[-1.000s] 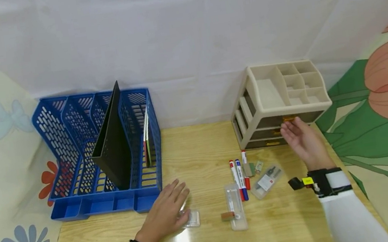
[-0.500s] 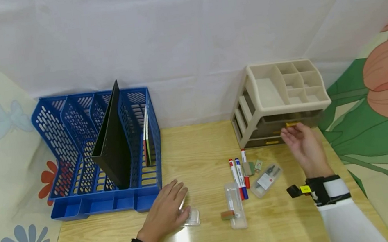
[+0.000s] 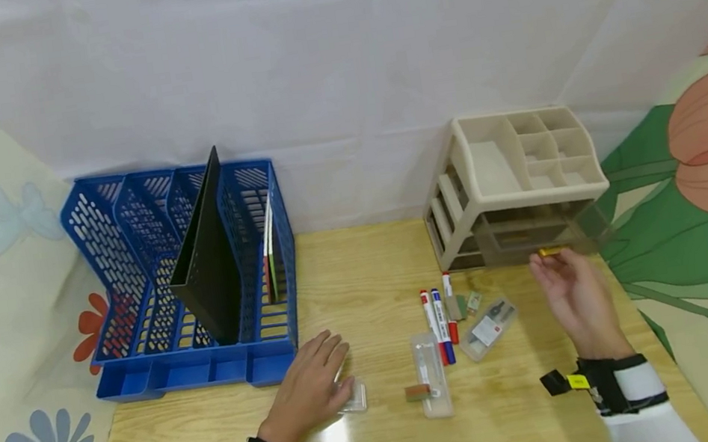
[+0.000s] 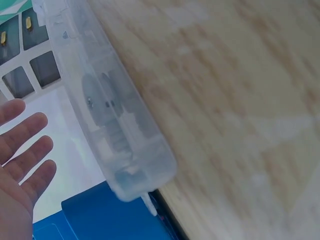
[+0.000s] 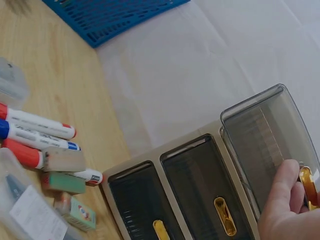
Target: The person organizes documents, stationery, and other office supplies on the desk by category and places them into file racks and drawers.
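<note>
Jutting from the front of a beige drawer unit (image 3: 531, 199) at the right of the head view is its top drawer (image 5: 262, 137), a see-through, smoky grey plastic tray with rounded corners and a thin, glossy rim. A shiny amber handle (image 3: 551, 251) is set on the drawer's front; the right hand (image 3: 580, 306) pinches it between thumb and curled fingers, as the lower right of the right wrist view shows. Two lower drawers (image 5: 205, 185), with dark, translucent fronts and matching amber handles, sit flush in the frame. At lower centre of the head view, the left hand (image 3: 312, 382) holds nothing, its fingers extended, with the thumb over the edge of a small clear box (image 3: 355, 400); whether they touch cannot be told. Between the hands lie three markers (image 3: 442, 322), a long clear case (image 3: 431, 365) with a brown block (image 3: 417, 393) across its edge, and a second clear case (image 3: 488, 328) with a white label. A blue file rack (image 3: 195, 372) at left holds a tilted black folder (image 3: 211, 271).
</note>
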Tool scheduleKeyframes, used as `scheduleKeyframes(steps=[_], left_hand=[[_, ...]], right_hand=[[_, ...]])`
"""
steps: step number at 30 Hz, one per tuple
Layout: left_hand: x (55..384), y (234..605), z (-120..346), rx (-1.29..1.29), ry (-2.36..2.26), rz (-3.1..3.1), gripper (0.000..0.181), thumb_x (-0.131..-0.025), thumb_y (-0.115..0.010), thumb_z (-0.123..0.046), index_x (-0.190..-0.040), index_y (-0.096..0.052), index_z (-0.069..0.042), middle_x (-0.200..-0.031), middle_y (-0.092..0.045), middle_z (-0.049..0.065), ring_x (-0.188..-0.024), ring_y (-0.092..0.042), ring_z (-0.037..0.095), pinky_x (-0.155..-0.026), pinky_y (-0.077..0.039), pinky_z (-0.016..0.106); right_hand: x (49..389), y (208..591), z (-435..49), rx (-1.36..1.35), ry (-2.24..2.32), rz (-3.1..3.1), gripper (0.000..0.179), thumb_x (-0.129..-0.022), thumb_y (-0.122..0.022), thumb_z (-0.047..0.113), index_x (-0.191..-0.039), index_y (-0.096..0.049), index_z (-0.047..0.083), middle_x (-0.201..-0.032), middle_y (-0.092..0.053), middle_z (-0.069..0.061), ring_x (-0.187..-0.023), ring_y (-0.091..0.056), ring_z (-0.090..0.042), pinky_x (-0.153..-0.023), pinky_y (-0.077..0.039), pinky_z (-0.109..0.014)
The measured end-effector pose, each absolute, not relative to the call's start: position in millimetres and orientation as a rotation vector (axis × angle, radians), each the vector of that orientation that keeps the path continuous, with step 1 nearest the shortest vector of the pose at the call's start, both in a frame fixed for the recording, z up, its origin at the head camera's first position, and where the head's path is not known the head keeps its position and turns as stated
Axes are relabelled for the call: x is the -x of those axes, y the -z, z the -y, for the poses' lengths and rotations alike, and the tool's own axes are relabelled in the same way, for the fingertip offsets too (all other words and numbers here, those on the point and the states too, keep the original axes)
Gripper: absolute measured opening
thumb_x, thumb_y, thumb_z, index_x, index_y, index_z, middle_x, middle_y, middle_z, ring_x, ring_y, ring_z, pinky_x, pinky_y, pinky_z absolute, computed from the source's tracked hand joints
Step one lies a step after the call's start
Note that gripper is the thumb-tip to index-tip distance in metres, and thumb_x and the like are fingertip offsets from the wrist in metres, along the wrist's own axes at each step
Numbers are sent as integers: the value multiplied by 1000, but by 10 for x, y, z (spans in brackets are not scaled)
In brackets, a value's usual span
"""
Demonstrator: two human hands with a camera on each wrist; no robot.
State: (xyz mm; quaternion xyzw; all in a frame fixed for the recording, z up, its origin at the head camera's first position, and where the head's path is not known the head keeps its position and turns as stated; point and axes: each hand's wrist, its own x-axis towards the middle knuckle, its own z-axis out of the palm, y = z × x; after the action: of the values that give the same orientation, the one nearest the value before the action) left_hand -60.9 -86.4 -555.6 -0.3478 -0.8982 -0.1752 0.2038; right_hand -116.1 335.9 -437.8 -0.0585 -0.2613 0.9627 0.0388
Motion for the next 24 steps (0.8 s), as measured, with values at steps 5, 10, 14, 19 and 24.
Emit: scheduleKeyframes(steps=[5, 10, 14, 19, 24], left_hand=[[613, 5547, 862, 960, 486, 2492, 48, -81, -64, -35, -116, -65, -3, -117, -68, 17, -118, -56, 37, -95, -50, 52], [623, 5533, 848, 937, 506, 2522, 47, -82, -64, -34, -117, -65, -3, -119, -68, 16, -120, -56, 35, -97, -49, 51], [628, 5515, 820, 928, 536, 2548, 46, -84, -62, -35, -119, -65, -4, -122, -67, 16, -121, -55, 35, -99, -49, 51], [643, 5502, 802, 922, 542, 2532, 46, -84, -62, -34, -119, -65, -4, -122, -67, 16, -121, -55, 35, -100, -48, 52], [648, 5506, 793, 913, 562, 2538, 46, -85, -61, -34, -120, -64, -4, -123, -66, 16, -122, -54, 34, -100, -48, 52]], right_hand=[[1034, 4405, -3363, 122, -2916, 843, 16, -103, -40, 0, -104, -52, -11, -97, -59, -23, -92, -65, -34, -89, -57, -36], [935, 4428, -3312, 99, -2865, 872, 15, -103, -39, 0, -104, -50, -10, -96, -58, -23, -90, -65, -35, -87, -58, -38], [872, 4438, -3296, 87, -2848, 875, 17, -103, -38, -1, -102, -51, -12, -95, -59, -24, -90, -65, -35, -86, -59, -38], [816, 4468, -3278, 78, -2816, 856, 19, -102, -37, -4, -95, -53, -14, -93, -60, -25, -88, -65, -37, -84, -59, -39], [759, 4476, -3286, 64, -2792, 861, 19, -102, -38, -4, -99, -54, -14, -95, -61, -25, -90, -66, -36, -84, -59, -39]])
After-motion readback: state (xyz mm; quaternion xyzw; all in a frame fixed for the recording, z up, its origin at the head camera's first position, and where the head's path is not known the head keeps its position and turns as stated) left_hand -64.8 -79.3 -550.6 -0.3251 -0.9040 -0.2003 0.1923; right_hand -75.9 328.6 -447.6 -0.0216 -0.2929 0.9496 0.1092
